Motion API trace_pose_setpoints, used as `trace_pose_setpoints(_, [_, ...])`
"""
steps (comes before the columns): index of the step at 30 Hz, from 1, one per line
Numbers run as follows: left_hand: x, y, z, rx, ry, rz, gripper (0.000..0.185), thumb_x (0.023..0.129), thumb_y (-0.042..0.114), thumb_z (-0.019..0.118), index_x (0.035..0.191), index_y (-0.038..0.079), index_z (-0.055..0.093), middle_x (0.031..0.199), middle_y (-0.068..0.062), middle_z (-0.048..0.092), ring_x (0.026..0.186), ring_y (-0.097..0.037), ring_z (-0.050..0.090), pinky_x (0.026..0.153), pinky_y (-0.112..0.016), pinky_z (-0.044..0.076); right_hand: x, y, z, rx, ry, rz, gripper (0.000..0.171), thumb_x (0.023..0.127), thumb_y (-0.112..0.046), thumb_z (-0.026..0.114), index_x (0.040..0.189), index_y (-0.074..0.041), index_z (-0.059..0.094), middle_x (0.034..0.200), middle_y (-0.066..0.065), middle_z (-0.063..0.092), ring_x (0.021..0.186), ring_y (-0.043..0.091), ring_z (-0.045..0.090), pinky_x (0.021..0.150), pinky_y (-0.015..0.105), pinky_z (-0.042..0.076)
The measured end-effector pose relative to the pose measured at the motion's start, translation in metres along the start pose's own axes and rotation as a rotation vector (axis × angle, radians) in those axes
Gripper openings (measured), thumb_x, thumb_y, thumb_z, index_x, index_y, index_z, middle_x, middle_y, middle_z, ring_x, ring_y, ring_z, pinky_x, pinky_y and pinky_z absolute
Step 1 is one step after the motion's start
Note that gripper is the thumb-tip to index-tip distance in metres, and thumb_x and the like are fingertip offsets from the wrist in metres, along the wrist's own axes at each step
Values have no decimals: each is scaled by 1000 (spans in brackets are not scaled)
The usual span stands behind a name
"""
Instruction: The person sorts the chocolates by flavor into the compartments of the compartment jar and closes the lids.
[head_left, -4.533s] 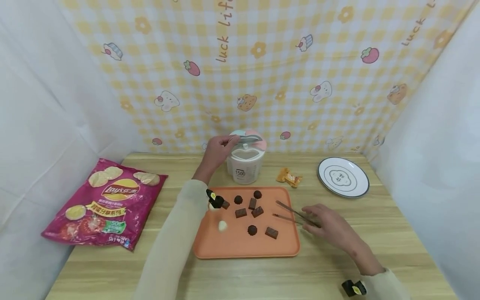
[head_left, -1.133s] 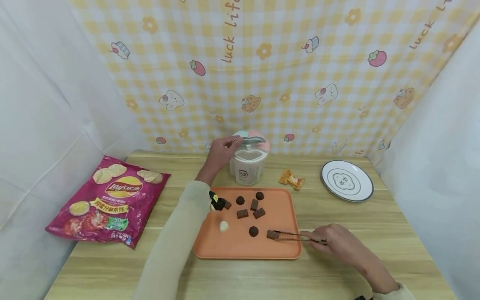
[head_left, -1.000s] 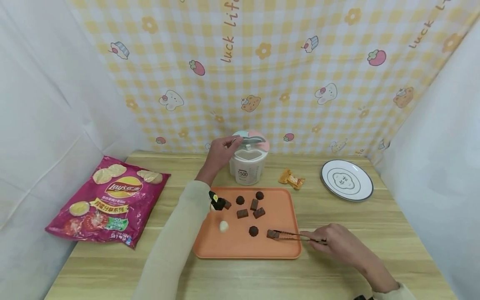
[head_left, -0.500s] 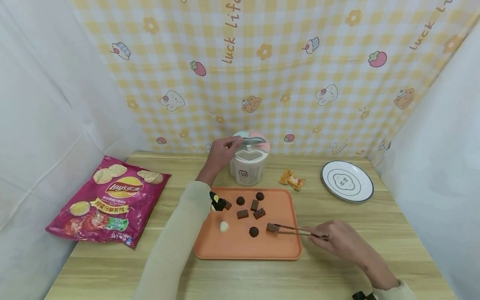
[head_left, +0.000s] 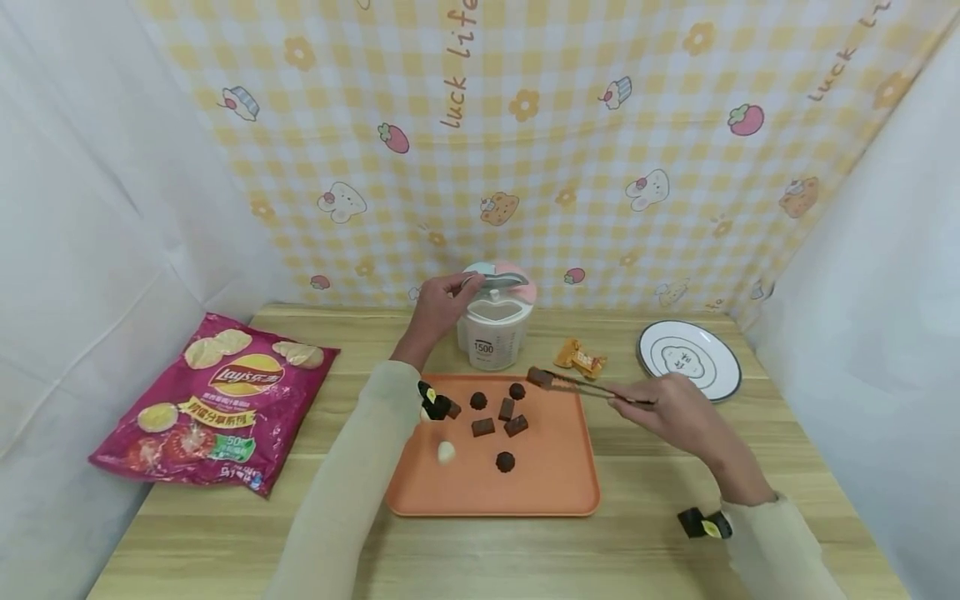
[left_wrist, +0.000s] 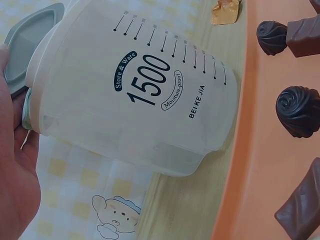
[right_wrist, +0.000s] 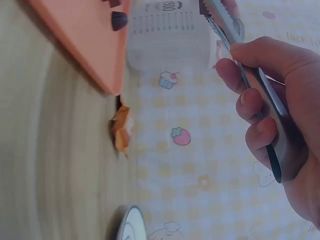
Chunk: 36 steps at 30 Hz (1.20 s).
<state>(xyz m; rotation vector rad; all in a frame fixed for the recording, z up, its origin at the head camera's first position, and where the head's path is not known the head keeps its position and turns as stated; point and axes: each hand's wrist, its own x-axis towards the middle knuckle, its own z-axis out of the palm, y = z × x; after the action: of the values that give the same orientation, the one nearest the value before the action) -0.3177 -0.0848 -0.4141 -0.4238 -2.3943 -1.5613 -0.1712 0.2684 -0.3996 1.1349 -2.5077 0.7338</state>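
My left hand (head_left: pixel 441 307) pinches the raised lid flap (left_wrist: pixel 31 45) of a translucent storage container (head_left: pixel 491 343) marked 1500, whose heart-shaped opening shows in the head view. In my right hand (head_left: pixel 671 412) are metal tongs (right_wrist: pixel 260 95). Their tips squeeze a brown chocolate block (head_left: pixel 539 377), lifted over the far right edge of the orange tray (head_left: pixel 540 492). On that tray lie several chocolate blocks (head_left: pixel 483 427), dark swirled chocolates (head_left: pixel 506 462) and a white piece (head_left: pixel 446 452). Another white piece is partly hidden by the left wrist.
An orange-wrapped candy (head_left: pixel 580 358) lies right of the container. Further right is a white plate (head_left: pixel 688 361) with a dark rim. A purple chip bag (head_left: pixel 217 404) takes up the table's left side. A checked cloth (head_left: pixel 420 167) hangs behind everything.
My right hand closed the tongs on the chocolate block at the tray's near right, then raised it away toward the container. The left hand keeps the flap lifted in the same place.
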Motion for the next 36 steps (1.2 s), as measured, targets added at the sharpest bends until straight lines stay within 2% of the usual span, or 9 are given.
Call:
trace_pose_setpoints(6, [-1,2,1,1,9,2,52,87,60,54,116,20,69,87,4,67,75,-14,53,65,-32,43,30,6,-5,-40,4,24,22,88,-16,69,109,-14,73,81,-10,70,39,-7,31,38,16,29])
trace_pose_setpoints(12, [-1,3,-1,5,0,4,51,88,59,53,116,20,69,85,5,66,72,-14,52,64,-32,43,58,11,-3,-35,14,79,24,90,-23,65,111,-14,72,82,-4,71,35,-3,28,36,22,30])
trace_pose_setpoints(18, [0,1,-2,-7,-9,10,52,87,60,53,115,19,70,102,6,68,81,-11,57,73,-33,46,82,18,4,-16,58,83,25,90,-24,66,111,-12,72,79,0,71,32,0,28,34,23,29])
trace_pose_setpoints(22, [0,-1,-1,-5,-8,11,52,86,61,54,114,20,70,106,6,67,83,-10,58,74,-33,47,95,20,9,-16,77,60,24,89,-22,67,110,-12,72,80,1,71,33,0,31,36,24,30])
trace_pose_setpoints(32, [0,0,-1,-26,-15,-13,55,84,64,54,114,21,70,109,8,66,90,-9,58,76,-34,48,108,19,19,12,22,104,23,89,-23,66,111,-15,72,73,-5,70,32,2,30,35,25,30])
trace_pose_setpoints(36, [0,-1,-1,-16,-4,-6,55,85,64,53,114,21,70,107,9,67,85,-9,58,73,-33,47,109,21,20,11,-1,110,24,90,-24,66,113,-17,71,65,-10,66,32,3,29,35,25,29])
